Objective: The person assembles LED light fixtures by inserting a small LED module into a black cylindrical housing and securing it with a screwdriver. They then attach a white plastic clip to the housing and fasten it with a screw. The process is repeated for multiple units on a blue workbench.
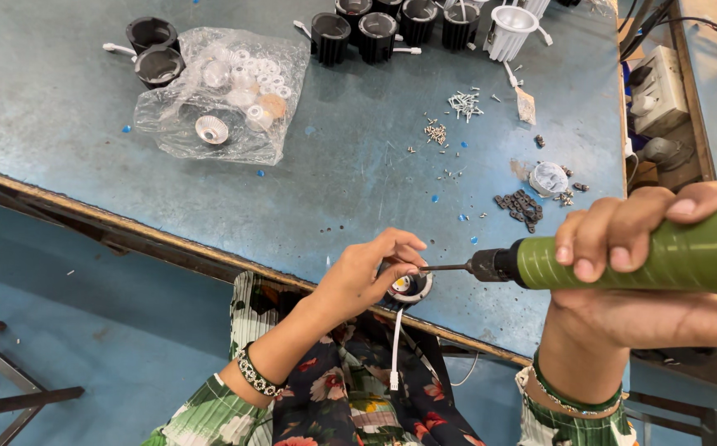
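Bright, even daylight; soft shadows, mild sheen on the blue table [61,107]; sharp centre, slight wide-angle stretching at edges.

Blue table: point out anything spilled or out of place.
Small screws lie scattered loose across the blue table, not in any container. A crumpled clear bag of white parts lies open.

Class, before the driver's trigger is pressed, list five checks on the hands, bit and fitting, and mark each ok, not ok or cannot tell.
1. Right hand wraps the green driver: ok.
2. Left hand steadies the round fitting at the table edge: ok.
3. Bit tip seated on a screw: cannot tell, fingers hide it.
4. Left fingertips clear of the bit: not ok, right beside it.
5. White cable hangs clear of the bit: ok.
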